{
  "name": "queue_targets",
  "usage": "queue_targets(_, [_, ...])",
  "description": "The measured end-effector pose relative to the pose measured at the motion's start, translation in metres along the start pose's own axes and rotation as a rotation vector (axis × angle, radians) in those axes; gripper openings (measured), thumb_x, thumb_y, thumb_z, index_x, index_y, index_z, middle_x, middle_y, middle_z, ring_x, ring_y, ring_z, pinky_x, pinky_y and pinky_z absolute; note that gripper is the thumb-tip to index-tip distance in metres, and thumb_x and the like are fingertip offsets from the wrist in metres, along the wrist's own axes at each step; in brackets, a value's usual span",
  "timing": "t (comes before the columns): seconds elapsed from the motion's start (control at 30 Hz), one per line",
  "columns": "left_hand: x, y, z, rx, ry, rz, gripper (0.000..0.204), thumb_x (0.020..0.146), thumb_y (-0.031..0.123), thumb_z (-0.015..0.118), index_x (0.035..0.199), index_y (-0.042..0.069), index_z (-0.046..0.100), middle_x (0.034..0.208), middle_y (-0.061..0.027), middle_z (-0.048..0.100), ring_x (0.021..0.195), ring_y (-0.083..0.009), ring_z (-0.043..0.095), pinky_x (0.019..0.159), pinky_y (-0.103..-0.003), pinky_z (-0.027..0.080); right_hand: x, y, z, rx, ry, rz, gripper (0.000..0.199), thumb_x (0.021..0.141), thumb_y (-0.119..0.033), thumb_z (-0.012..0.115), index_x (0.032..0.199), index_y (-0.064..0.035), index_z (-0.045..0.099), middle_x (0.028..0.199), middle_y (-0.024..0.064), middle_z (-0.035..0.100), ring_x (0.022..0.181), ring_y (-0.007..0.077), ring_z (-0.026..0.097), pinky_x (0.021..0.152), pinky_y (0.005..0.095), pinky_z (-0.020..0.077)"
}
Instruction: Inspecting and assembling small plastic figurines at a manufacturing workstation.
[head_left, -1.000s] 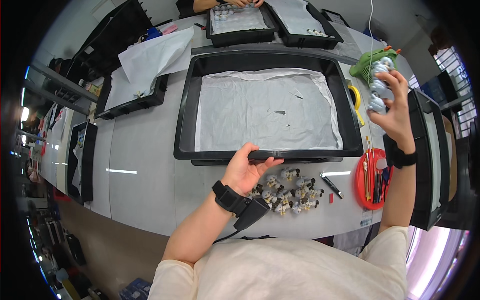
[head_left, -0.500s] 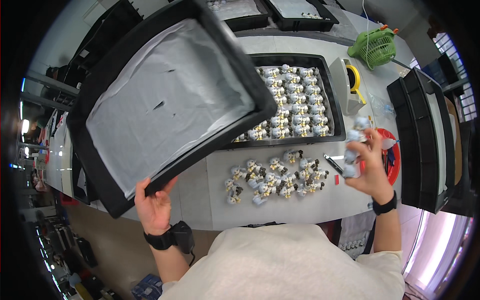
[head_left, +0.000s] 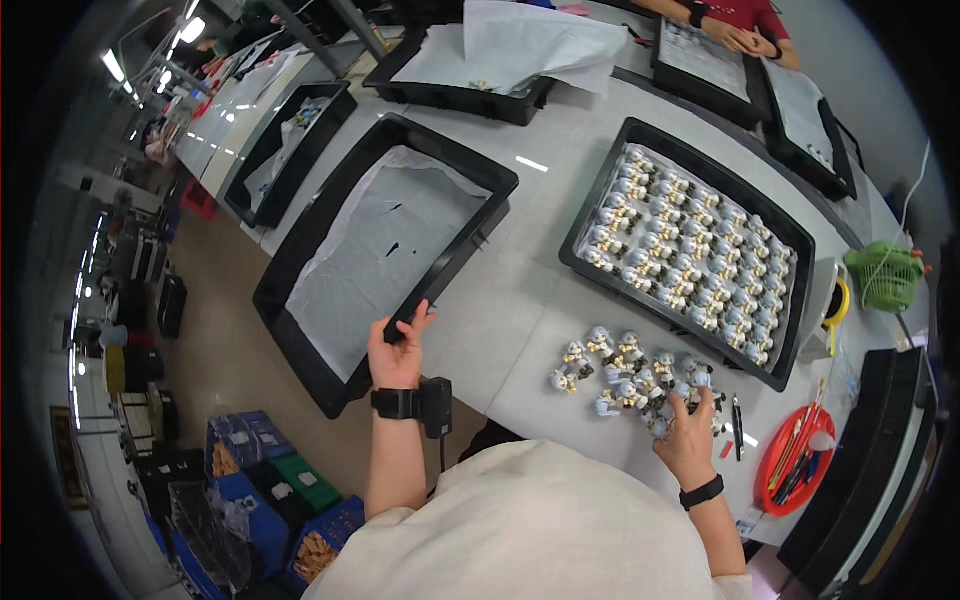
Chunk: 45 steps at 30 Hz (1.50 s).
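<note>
Head view: nearest, at 4 o'clock, the right hand (head_left: 688,448) bends its fingers over a loose pile of small grey-and-white hard-looking toy figures with yellow bits and dark feet (head_left: 643,380). I cannot tell if it grips one.

At 8 o'clock, the left hand (head_left: 397,360) holds the near right edge of a deep black plastic tray (head_left: 305,350), which sticks out past the table edge. A thin, wrinkled grey-white sheet (head_left: 350,270) with dark tears lines it. The tray looks stiff and light but wide, so one hand on the rim may let it tip; two hands on opposite rims should be safer. The figures look light, smooth and easy to scratch, so it seems best to pinch them softly round the body.

Further out at 4 o'clock is a round red plastic dish (head_left: 765,480) of brushes. Between 2 and 3 o'clock, another black plastic tray (head_left: 680,322) holds rows of the same figures. A green plastic basket (head_left: 888,278) sits at 3 o'clock. Farthest, between 1 and 2 o'clock, are a co-worker's hands (head_left: 735,40).
</note>
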<state>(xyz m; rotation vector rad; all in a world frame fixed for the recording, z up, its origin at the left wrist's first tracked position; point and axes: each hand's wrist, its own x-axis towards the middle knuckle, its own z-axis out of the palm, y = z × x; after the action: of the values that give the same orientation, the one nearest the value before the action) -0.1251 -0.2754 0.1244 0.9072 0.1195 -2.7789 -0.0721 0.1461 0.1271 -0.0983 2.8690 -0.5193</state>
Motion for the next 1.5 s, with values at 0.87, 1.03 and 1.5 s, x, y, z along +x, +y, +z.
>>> queue_targets(0.87, [-0.009,-0.108,-0.025,0.566,-0.406,-0.21,0.044,0.087,0.015,0.048,0.121,-0.003,0.028,0.124,-0.0192,0.034,0.096,-0.0213,0.047,0.077,-0.029,0.046,-0.024,0.024,0.002,0.04,0.237,-0.156,0.074,0.059,-0.025,0.076,0.123,-0.0124,0.042,0.118,0.0181,0.04,0.105,0.0337,0.043,0.085,0.0396,0.038])
queue_targets(1.03, [-0.089,-0.12,-0.115,1.383,-0.731,0.216,0.019,0.088,0.014,0.045,0.088,-0.003,0.055,0.063,-0.0076,0.056,0.045,-0.0073,0.042,0.044,-0.02,0.034,-0.1,0.038,0.029,0.522,0.674,0.043,0.036,0.091,-0.024,0.047,0.063,-0.0009,0.051,0.046,0.0005,0.042,0.042,0.005,0.042,0.039,0.0206,0.0283])
queue_targets(1.5, [-0.096,-0.243,-0.194,2.002,-1.044,0.441,0.037,0.082,0.026,0.058,0.106,-0.001,0.05,0.088,-0.0088,0.051,0.067,-0.0122,0.052,0.061,-0.025,0.043,-0.15,0.071,0.123,0.904,0.78,-0.046,0.016,0.076,-0.007,0.061,0.089,-0.0023,0.052,0.061,-0.0042,0.042,0.056,0.0027,0.038,0.051,0.018,0.0325])
